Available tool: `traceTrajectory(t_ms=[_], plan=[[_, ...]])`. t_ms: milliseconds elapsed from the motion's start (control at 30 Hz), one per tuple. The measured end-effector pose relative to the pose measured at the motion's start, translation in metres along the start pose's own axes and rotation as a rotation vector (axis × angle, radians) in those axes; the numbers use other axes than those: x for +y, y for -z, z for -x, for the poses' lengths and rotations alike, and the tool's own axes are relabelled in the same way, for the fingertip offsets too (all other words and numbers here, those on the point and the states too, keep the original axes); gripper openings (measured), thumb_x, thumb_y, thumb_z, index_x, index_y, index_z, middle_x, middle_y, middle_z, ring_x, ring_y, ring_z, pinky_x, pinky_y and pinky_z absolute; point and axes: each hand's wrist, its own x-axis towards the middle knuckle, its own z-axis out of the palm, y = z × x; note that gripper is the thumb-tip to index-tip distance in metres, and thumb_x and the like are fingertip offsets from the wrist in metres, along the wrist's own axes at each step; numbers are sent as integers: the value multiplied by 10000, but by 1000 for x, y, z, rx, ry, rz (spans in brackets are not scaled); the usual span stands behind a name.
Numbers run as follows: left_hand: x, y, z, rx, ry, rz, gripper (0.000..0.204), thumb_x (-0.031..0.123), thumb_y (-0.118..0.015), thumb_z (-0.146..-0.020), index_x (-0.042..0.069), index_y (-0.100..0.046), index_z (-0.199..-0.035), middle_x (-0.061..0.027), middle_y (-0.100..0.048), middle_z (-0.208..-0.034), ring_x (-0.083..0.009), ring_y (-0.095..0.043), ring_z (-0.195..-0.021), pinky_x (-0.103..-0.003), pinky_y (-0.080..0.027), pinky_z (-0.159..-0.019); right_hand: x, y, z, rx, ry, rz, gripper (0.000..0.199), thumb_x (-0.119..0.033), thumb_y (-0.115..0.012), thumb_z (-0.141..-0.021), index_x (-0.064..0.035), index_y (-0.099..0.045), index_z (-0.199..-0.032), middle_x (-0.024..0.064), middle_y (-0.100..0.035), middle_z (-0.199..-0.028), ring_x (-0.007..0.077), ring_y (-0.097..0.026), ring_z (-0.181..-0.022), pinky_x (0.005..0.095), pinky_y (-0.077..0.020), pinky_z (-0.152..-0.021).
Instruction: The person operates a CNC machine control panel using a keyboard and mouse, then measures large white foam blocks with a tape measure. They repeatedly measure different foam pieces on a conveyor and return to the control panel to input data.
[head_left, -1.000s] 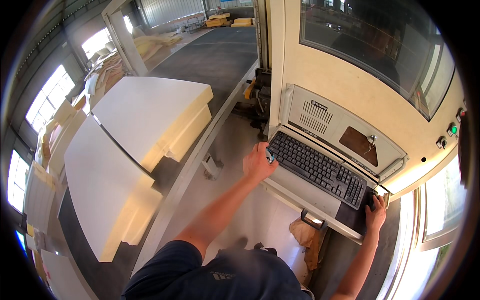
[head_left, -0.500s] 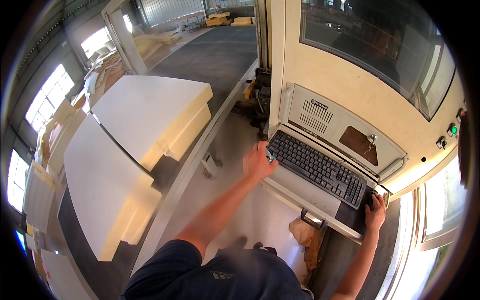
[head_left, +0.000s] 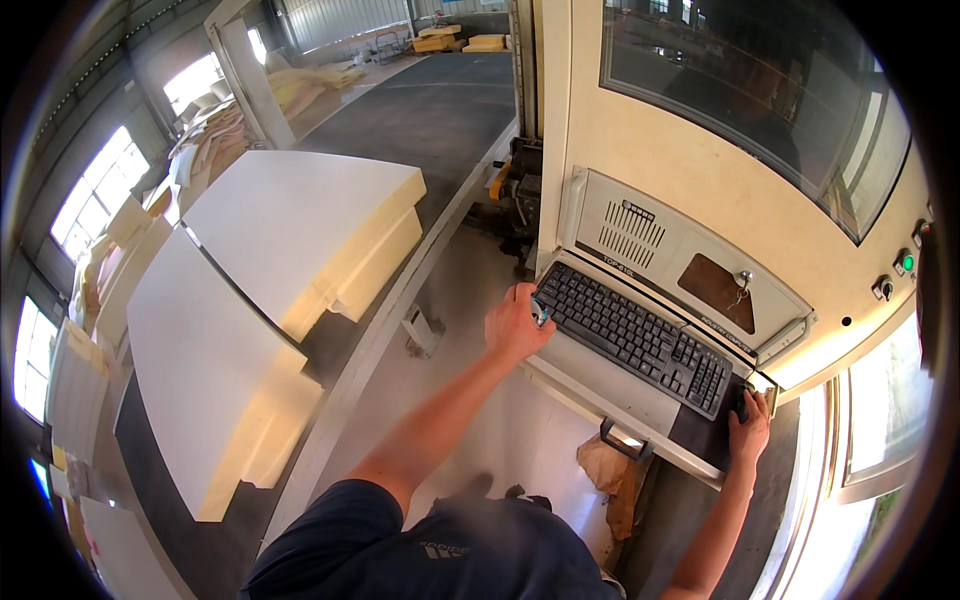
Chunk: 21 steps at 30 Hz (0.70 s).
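A black keyboard lies slantwise on a pull-out drawer in a cream machine cabinet. At the keyboard's left end, my left hand curls around a small blue-and-pale thing, mostly covered by the fingers, so its kind is unclear. My right hand rests over a dark computer mouse on a black pad at the drawer's right end. The hand covers much of the mouse.
Two big foam blocks with white tops lie on a dark belt table at left. Above the drawer is a vented panel with keys hanging from its lock. A green-lit button sits at far right. A black handle juts from the drawer front.
Hardly anything differs. My right hand has shifted very slightly with the mouse; my left hand, the keyboard and the foam blocks look unmoved.
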Motion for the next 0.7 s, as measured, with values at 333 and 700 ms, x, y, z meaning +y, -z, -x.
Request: traceTrajectory(t_ms=[333, 700], plan=[[-4, -3, 2, 42, -4, -5, 616, 305, -768, -736, 117, -485, -1251, -94, -597, -1175, -313, -656, -969, -439, -540, -781, 2, -2, 1, 0, 14, 23, 587, -92, -764, -743, -145, -637, -1313, 100, -551, -1424, 297, -537, -1292, 389, -450, -1056], [-13, -11, 4, 176, -161, 166, 677, 366, -819, -734, 103, -549, -1296, -141, -652, -1181, -320, -641, -1086, -440, -501, -931, 1, 4, 21, 9, -12, -4, 581, -111, -819, -678, -194, -674, -1234, 52, -622, -1338, 262, -581, -1248, 387, -485, -1042]])
